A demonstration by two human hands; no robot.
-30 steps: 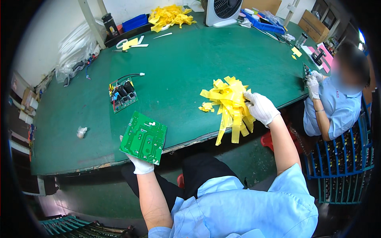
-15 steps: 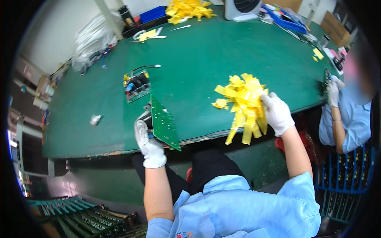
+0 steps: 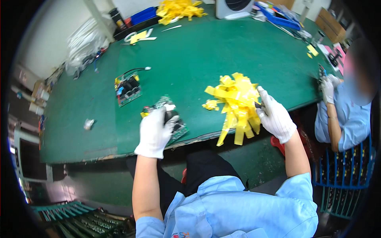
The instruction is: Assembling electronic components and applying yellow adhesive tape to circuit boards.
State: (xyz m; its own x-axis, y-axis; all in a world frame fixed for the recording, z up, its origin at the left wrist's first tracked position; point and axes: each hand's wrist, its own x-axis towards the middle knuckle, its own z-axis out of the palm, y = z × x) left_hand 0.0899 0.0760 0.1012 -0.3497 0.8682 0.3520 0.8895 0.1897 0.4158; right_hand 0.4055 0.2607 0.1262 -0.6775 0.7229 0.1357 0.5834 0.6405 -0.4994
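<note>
My left hand (image 3: 152,131), in a white glove, is closed round a green circuit board (image 3: 180,131) near the table's front edge. The board's component side faces up, partly hidden by my fingers. To the right lies a heap of yellow tape strips (image 3: 240,103) with a small yellow clump (image 3: 211,104) beside it. My gloved right hand (image 3: 276,118) is at the heap's right edge, fingers stretched and thumb apart. Something small and dark shows between thumb and fingers, too unclear to name. A second circuit board (image 3: 128,89) with a black cable lies beyond my left hand.
On the green table (image 3: 186,55) lie a crumpled white scrap (image 3: 89,124) and, at the back, another yellow tape pile (image 3: 180,11), a blue bin (image 3: 143,15) and a fan-like white device (image 3: 234,8). At right a co-worker (image 3: 341,111) handles a board. Racks stand behind.
My left hand has turned the board from nearly on edge, green underside showing, to component side up. The fingers of my right hand have spread at the yellow strips. The view has shifted slightly.
</note>
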